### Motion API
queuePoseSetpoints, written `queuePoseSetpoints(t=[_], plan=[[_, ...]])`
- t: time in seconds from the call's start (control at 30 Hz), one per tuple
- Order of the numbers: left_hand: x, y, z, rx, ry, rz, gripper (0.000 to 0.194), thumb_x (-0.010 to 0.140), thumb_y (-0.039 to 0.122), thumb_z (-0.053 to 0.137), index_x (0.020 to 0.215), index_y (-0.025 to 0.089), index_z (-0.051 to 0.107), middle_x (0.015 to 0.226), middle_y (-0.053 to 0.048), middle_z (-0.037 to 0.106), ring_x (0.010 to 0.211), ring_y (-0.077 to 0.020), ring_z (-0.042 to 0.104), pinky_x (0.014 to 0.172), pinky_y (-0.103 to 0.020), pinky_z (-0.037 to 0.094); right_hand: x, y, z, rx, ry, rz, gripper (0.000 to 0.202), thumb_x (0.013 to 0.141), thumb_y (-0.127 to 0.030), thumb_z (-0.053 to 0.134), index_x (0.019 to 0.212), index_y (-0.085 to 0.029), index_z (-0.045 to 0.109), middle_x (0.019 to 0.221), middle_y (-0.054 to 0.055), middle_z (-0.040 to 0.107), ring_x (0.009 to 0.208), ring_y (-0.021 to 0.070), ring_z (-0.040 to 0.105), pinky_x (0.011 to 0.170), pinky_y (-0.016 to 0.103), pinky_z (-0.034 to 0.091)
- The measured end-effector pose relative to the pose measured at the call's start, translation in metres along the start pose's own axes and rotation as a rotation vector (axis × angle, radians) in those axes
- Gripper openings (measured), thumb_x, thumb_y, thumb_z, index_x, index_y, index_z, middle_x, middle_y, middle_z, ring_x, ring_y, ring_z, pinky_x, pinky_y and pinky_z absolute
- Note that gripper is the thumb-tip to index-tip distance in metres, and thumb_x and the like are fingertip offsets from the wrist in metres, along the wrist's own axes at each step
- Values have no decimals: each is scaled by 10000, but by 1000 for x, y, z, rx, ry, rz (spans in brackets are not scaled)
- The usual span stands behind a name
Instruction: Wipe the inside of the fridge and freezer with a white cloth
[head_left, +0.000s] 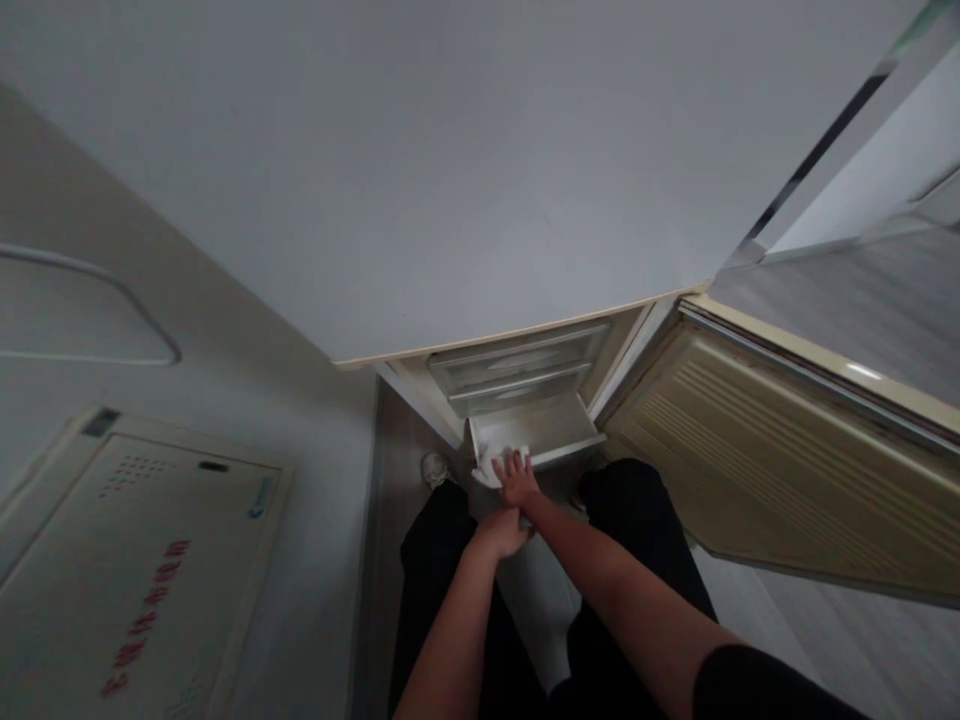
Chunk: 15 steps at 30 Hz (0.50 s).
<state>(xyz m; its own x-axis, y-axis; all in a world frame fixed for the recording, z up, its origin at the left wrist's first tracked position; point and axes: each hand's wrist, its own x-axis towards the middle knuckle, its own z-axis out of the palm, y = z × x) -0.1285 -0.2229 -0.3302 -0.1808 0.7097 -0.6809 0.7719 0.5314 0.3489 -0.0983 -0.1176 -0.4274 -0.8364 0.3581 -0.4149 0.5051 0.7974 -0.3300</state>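
A white drawer (551, 425) is pulled out at the bottom of an opened refrigerator compartment. A crumpled white cloth or tissue (487, 465) lies over the drawer's front left corner. My right hand (517, 478) rests on this white piece with its fingers spread. Just below it, my left hand (504, 532) is by the right wrist, near the drawer front; its fingers are mostly hidden, and whether it holds anything cannot be seen. Closed drawers (517, 370) with clear fronts sit above the open one.
The yellowish refrigerator door (787, 450) stands wide open on the right. Above the compartment is a large pale surface (510, 170). A wall panel (142, 570) with red lettering is at the left. My legs flank the drawer.
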Motion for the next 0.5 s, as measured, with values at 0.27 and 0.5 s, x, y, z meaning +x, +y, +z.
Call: queuePoseSetpoints(t=[0.27, 0.5], plan=[[-13, -13, -7, -12, 4, -2, 488, 889, 495, 508, 1246, 192, 643, 1265, -134, 692, 1160, -319, 652, 981, -399, 491, -6, -1, 16, -38, 16, -376, 703, 919, -366, 554, 1575, -289, 313, 1669, 90, 45, 1538, 339, 8, 1228, 546, 48], [25, 21, -8, -35, -64, 78, 575, 860, 568, 557, 1291, 191, 606, 1318, -151, 659, 1192, -328, 636, 988, -416, 503, -49, 100, 2, -19, 219, 287, 791, 878, -206, 485, 1612, -252, 191, 1677, 91, 24, 1538, 345, -26, 1225, 538, 56]])
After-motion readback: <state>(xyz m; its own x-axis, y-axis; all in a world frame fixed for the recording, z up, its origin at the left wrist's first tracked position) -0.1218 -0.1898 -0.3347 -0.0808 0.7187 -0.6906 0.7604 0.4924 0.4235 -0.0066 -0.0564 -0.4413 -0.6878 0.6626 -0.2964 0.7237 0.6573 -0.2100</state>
